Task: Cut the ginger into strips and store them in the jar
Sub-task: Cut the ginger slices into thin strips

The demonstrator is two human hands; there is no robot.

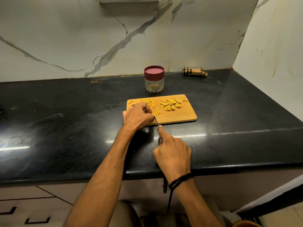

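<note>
On the black counter [65, 112], a wooden board [180, 113] carries my work. My left hand [138, 116], fingers curled, pinches ginger [153, 113] at the board's near left. My right hand [172, 154] grips the knife [156, 120], forefinger along its spine. The lidded jar [154, 78] stands just behind the board. Slices [171, 103] lie far right, strips [155, 106] beside my left fingers.

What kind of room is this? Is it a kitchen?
Probably a home kitchen. There is a dark stone counter by a marble-look wall, a wooden cutting board with ginger being cut with a knife, and a jar behind it.
</note>
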